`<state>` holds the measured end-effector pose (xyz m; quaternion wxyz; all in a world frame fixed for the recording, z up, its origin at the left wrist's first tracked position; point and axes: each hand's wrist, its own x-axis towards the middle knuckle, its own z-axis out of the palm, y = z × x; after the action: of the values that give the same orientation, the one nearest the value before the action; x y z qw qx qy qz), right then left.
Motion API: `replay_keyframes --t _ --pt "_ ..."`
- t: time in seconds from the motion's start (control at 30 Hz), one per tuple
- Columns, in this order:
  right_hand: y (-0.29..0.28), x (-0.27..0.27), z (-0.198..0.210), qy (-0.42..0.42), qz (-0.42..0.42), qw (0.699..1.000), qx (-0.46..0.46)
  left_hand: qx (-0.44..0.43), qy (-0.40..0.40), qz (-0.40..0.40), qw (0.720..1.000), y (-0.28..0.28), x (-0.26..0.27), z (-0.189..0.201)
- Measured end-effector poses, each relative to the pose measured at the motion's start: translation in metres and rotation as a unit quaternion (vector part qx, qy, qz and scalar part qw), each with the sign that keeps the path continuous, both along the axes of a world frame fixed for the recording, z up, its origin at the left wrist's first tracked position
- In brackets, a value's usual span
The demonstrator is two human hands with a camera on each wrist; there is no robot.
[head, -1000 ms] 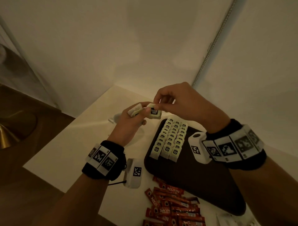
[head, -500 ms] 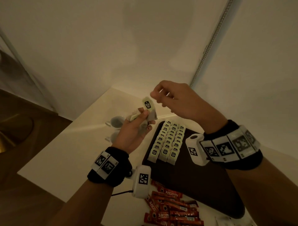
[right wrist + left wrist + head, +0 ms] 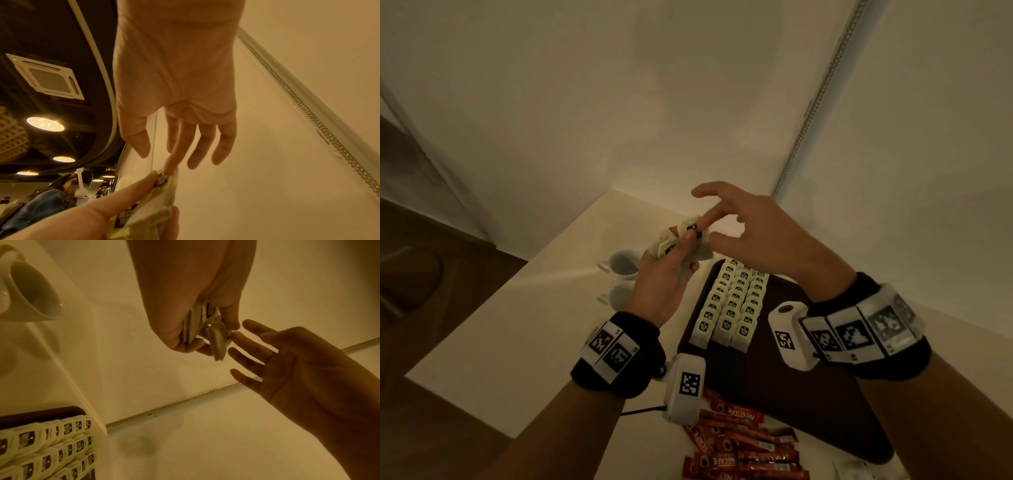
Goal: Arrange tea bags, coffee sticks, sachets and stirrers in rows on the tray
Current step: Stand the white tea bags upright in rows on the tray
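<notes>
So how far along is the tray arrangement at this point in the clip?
Early. Done: three rows of tea bags lie on the dark tray. In hand: the left hand grips a few more tea bags, and the open right hand touches them with a fingertip. Left: the red coffee sticks lie in a loose pile on the table. No stirrers are visible.
</notes>
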<state>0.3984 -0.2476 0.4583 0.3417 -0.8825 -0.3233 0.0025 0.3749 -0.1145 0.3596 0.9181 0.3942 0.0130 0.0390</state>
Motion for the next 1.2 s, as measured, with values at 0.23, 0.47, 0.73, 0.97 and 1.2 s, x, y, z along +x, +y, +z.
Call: replay_keyframes --t 0.23,0.47,0.73,0.97,1.2 --pt "0.000 0.001 -0.004 -0.046 -0.031 0.998 -0.004 0.013 0.017 0.012 1.000 0.000 0.002 -0.002" --pt "0.006 0.007 -0.007 -0.016 -0.032 0.999 0.001 -0.007 -0.005 0.004 1.000 0.001 0.001 0.001" --pt "0.009 0.013 -0.006 0.029 -0.031 0.999 0.019 -0.016 -0.012 0.003 1.000 0.001 -0.002 0.008" --pt "0.003 0.012 -0.009 0.064 -0.014 0.998 0.026 -0.059 0.005 0.007 0.998 -0.001 0.001 0.009" --pt "0.003 0.015 -0.007 0.036 -0.037 0.999 0.002 0.012 -0.006 -0.011 1.000 -0.005 0.003 0.007"
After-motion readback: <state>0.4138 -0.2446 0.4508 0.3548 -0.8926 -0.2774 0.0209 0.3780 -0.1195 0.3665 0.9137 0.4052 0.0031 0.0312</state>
